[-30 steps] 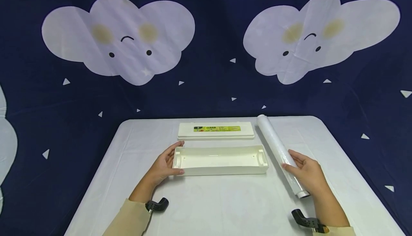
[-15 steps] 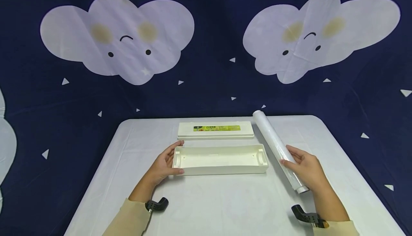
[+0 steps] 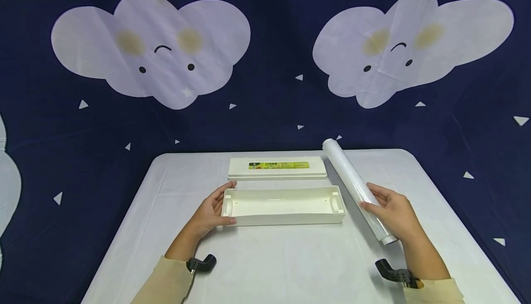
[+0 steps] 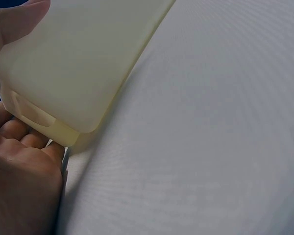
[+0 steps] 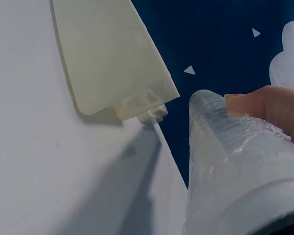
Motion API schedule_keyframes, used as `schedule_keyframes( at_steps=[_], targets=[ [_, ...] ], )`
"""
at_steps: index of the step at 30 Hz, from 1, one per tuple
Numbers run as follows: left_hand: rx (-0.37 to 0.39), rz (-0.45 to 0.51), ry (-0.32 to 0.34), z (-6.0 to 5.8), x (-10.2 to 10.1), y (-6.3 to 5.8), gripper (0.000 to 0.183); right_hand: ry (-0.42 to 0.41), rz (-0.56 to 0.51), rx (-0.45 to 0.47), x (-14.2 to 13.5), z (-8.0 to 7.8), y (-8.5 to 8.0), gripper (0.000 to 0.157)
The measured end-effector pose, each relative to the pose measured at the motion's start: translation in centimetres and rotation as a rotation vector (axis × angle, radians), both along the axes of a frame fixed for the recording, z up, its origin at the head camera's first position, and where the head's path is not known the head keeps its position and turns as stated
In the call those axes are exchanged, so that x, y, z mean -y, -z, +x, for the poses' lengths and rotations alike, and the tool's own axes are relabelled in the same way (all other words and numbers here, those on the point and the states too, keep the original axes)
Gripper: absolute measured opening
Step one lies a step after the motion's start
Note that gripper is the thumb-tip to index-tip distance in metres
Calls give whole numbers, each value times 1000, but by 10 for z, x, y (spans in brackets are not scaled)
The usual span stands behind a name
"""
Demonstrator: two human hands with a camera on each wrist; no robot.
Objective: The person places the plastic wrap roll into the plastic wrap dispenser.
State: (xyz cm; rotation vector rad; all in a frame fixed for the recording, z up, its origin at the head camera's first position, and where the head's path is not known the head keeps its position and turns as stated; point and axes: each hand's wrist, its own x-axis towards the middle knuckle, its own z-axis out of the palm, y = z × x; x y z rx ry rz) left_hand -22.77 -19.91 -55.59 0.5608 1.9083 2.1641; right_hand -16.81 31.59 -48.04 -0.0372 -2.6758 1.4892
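Head view: white table (image 3: 282, 262), navy cloud-print cloth (image 3: 274, 60) behind. R hand (image 3: 392, 209) holds a roll of clear film (image 3: 350, 175) btwn thumb & fingers, toward its near end. The roll slants just right of the box (image 3: 286, 220) & looks lifted, far end overlapping the cloth. Prob. fairly light, stiff along the core, slick outside; best held approx. mid-length or by both core ends, so the film isn't creased. L hand (image 3: 211, 209) grips the box's left end, thumb in front, fingers behind. Box: long, cream, open-topped; interior shows only molded end holders. Behind it, apart, lies a flat lid (image 3: 278, 175) w/ yellow-green label.

L wrist view: thumb over the box's side wall, fingers curled at the recessed end. Prob. light, rigid plastic; the ends seem the surest hold.

R wrist view: roll at lower right, film wrinkled w/ a ragged edge, R hand's digits pressed to it; rest of that grip's hidden. Box's end sits across a gap, not touching.
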Motion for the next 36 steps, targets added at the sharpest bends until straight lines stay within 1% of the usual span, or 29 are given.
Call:
schedule_keyframes(
  at_steps=[7,18,22,27,36],
  targets=[
    [4,-7,-3,0,0,-1,116,-25,14,-33,3,-5,-1,75],
    [6,-18,-1,1,0,-2,117,-63,7,-38,9,-14,-5,71],
    [6,-20,2,1,0,-2,117,-81,23,-50,13,-17,-8,70],
    [8,-22,1,2,1,-2,117,-110,16,-65,16,-22,-13,69],
    [4,-12,6,1,1,-1,116,-160,31,-44,17,-34,-20,67]
  ],
)
